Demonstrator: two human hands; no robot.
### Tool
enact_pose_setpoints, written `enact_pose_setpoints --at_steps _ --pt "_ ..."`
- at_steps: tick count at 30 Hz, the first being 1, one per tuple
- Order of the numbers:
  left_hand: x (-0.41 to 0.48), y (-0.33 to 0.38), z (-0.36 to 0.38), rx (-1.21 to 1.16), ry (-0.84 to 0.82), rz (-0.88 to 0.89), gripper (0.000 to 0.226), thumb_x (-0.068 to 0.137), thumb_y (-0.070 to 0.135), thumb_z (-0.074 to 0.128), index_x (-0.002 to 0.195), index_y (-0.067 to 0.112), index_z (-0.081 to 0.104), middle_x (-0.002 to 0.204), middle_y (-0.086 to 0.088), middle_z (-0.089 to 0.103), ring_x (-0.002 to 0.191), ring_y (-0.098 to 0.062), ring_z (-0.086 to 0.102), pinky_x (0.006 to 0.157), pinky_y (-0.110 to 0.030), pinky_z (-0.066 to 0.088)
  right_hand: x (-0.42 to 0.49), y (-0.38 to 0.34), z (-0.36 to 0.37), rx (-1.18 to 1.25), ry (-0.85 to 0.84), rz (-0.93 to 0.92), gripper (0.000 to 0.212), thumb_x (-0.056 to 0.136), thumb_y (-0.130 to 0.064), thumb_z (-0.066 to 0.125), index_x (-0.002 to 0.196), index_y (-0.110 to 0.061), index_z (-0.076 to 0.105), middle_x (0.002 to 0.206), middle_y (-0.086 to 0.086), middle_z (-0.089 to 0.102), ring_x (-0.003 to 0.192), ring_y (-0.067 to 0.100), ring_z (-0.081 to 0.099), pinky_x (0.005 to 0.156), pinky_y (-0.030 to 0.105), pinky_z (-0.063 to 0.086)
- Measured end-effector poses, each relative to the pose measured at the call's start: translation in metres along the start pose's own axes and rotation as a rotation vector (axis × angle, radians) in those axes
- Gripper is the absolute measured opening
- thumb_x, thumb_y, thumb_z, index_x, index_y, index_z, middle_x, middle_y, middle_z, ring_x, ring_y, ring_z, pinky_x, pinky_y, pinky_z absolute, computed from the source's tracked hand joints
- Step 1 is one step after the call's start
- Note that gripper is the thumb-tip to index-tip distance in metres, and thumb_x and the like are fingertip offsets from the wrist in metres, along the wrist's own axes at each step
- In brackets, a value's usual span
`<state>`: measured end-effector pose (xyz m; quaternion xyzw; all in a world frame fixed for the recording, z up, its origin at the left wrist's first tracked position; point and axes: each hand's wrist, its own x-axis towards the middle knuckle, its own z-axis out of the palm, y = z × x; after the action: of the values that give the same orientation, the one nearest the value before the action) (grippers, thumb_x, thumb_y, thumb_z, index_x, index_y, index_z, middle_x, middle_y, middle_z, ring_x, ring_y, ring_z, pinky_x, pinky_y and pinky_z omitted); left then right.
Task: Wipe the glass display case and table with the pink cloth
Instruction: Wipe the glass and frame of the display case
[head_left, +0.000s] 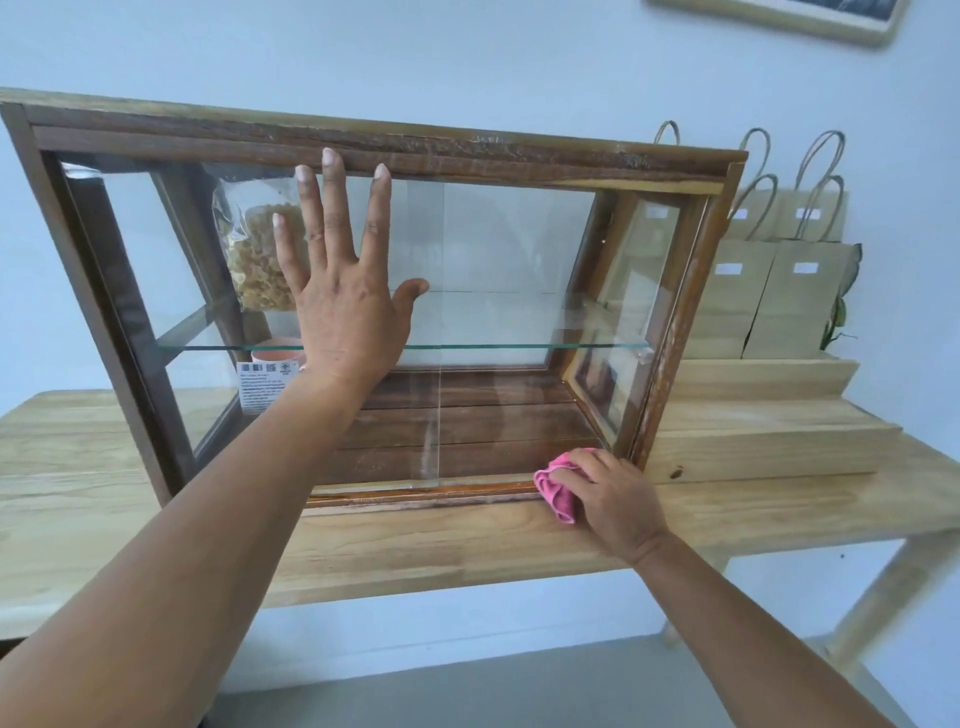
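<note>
A dark wooden glass display case (467, 150) stands on a light wooden table (467, 551). My left hand (340, 275) lies flat with spread fingers against the case's front glass, left of centre. My right hand (615, 501) grips a bunched pink cloth (558, 491) and holds it against the case's lower right corner, where the bottom frame meets the table. Inside the case, a clear bag of pale snacks (257, 254) and a pink cup (275, 353) sit at the left, partly hidden by my left hand.
Several brown paper bags with rope handles (779, 280) stand on a stepped wooden riser (769, 410) right of the case. A plant leaf (836, 317) shows beside them. A framed picture (810, 18) hangs on the white wall. Grey floor lies below the table's front edge.
</note>
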<state>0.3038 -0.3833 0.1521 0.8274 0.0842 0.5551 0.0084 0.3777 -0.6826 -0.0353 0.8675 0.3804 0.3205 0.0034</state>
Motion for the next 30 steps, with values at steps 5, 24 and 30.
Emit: enact_pose_setpoints --at_steps 5,24,30 --pt "0.002 0.008 -0.005 -0.029 -0.014 -0.016 0.1 0.089 0.034 0.074 0.164 0.023 0.009 0.169 -0.02 0.002 0.156 -0.041 0.0 0.124 -0.06 0.005 -0.013 0.016 -0.018 -0.082 -0.123 0.211 0.041 0.062 -0.024 0.092 0.098 -0.026 0.072 0.101 -0.001 0.069 0.086 0.023 0.064 0.07 0.035 0.052" --pt "0.001 0.019 0.007 -0.002 -0.014 0.037 0.104 0.089 0.05 0.071 0.164 0.022 0.006 0.17 -0.017 0.001 0.156 -0.04 -0.001 0.124 -0.059 0.005 0.119 0.067 -0.151 0.145 0.656 0.323 0.044 0.091 -0.036 0.041 0.111 -0.009 0.071 0.116 0.018 0.06 0.103 0.033 0.061 0.076 0.037 0.06" --pt "0.001 0.023 0.008 -0.008 -0.031 0.02 0.103 0.089 0.048 0.071 0.164 0.022 0.005 0.17 -0.018 -0.001 0.155 -0.041 -0.002 0.124 -0.059 0.004 0.058 0.04 -0.075 0.175 0.501 0.389 0.028 0.079 -0.021 0.074 0.105 -0.01 0.073 0.112 0.012 0.066 0.099 0.035 0.06 0.066 0.034 0.057"
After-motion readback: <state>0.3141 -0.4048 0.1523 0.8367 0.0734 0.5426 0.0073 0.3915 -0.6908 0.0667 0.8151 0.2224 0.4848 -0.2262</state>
